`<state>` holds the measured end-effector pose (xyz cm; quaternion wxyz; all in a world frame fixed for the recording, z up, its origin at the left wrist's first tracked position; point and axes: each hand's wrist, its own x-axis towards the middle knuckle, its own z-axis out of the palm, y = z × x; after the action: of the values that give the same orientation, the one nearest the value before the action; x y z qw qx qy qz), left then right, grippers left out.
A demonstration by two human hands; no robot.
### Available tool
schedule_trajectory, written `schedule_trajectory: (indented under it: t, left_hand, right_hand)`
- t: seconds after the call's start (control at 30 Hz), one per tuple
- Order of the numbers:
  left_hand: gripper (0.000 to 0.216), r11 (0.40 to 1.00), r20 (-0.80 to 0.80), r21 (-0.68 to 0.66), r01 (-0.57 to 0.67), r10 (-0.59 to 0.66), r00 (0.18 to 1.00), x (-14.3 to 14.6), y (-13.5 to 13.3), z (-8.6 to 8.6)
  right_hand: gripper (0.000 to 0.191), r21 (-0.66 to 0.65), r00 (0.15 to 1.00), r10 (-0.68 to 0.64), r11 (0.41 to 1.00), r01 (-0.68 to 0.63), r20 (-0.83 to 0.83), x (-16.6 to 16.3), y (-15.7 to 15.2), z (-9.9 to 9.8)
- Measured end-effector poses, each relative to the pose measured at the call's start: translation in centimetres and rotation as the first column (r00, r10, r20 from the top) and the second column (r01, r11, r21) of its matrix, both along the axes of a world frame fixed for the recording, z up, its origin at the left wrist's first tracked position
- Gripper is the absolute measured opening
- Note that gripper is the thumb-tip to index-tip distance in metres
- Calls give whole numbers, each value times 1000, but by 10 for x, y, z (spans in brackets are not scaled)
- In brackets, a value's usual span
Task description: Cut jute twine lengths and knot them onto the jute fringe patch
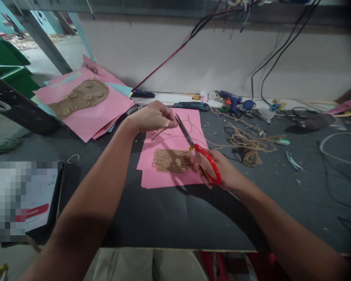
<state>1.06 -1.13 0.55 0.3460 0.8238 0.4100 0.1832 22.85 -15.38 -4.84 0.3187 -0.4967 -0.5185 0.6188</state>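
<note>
My right hand (pixel 219 169) is closed round the red handles of a pair of scissors (pixel 200 152), whose blades point up and left toward my left hand. My left hand (pixel 153 117) pinches a strand of jute twine (pixel 163 132) just beside the blade tips. Below both hands lies a pink paper sheet (pixel 168 175) on the dark table, with a patch of glued jute twine (pixel 171 160) on it, next to my right hand's fingers.
A stack of pink sheets (pixel 87 113) with a larger jute shape lies at the back left. A loose tangle of twine (pixel 250 146) sits right of the sheet. A blue glue gun (pixel 232 99), a utility knife (pixel 191 105) and cables line the back wall.
</note>
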Motion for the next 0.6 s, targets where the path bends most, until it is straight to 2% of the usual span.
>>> schedule_trajectory:
  t: [0.37, 0.6]
  left_hand:
    - [21, 1000, -3, -15, -2, 2, 1000, -1, -2, 3]
    - [20, 999, -9, -31, -11, 10, 1000, 0, -3, 5]
  right_hand:
    - [46, 38, 999, 53, 998, -53, 8, 0, -3, 8]
    - [48, 34, 999, 31, 999, -33, 31, -2, -5, 12]
